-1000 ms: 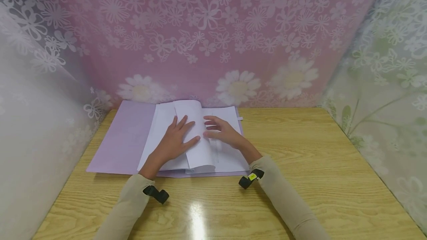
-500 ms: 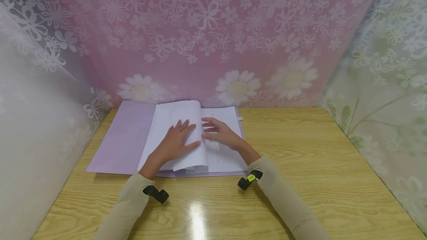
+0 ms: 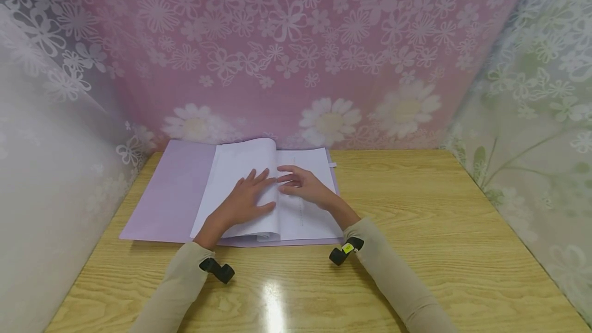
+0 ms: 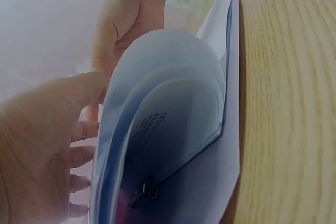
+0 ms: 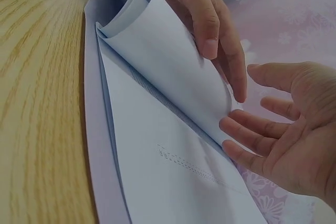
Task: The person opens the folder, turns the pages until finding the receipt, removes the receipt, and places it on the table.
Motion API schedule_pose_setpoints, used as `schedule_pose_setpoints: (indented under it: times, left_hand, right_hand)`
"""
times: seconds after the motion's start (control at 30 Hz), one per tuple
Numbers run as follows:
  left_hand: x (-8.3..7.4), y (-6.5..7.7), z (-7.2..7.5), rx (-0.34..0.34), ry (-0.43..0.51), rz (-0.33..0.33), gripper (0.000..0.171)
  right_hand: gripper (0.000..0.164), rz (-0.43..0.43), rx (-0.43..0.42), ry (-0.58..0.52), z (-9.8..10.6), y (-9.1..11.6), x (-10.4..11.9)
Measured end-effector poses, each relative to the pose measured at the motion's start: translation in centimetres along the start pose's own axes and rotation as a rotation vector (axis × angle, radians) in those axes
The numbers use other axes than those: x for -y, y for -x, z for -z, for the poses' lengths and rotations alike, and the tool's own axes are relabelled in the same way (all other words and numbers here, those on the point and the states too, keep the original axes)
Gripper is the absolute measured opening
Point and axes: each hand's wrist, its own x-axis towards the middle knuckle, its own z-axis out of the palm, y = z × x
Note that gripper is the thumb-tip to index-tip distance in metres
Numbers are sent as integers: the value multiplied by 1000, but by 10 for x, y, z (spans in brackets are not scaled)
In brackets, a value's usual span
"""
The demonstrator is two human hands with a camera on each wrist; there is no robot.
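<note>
A lavender folder (image 3: 173,189) lies opened out on the table, holding white paper sheets (image 3: 312,215) with small printed text. Several sheets are turned to the left and bulge in a curl (image 4: 168,51) along the middle. My left hand (image 3: 245,202) rests on the turned sheets with fingers spread. Just right of the curl is my right hand (image 3: 305,184), fingers loosely bent, the fingertips close to the fold and to the left hand's fingers. Under the curled sheets, the left wrist view shows a dark metal clip (image 4: 144,195) inside the folder.
The folder sits on a wood-grain table (image 3: 416,220), near its back edge. Behind it hangs a pink flowered curtain (image 3: 287,55), with pale flowered cloth on both sides. A small white tab (image 3: 333,165) sticks out at the folder's right edge.
The turned sheets have moved left and settled flatter, the curl narrowing and showing more of the right page. My left hand has slid slightly down; the right hand has shifted a little left.
</note>
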Motion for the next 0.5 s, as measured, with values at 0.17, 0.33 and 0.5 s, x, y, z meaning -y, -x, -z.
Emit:
schedule_pose_setpoints:
  times: [0.17, 0.33, 0.5]
  left_hand:
    - [3, -1, -3, 9, -2, -7, 57]
    - [3, -1, -2, 19, -7, 6, 56]
    - [3, 0, -1, 21, -16, 26, 57]
  right_hand:
    - [49, 22, 19, 24, 1, 0, 0]
    - [43, 50, 23, 60, 6, -1, -2]
    - [41, 61, 0, 76, 12, -3, -2]
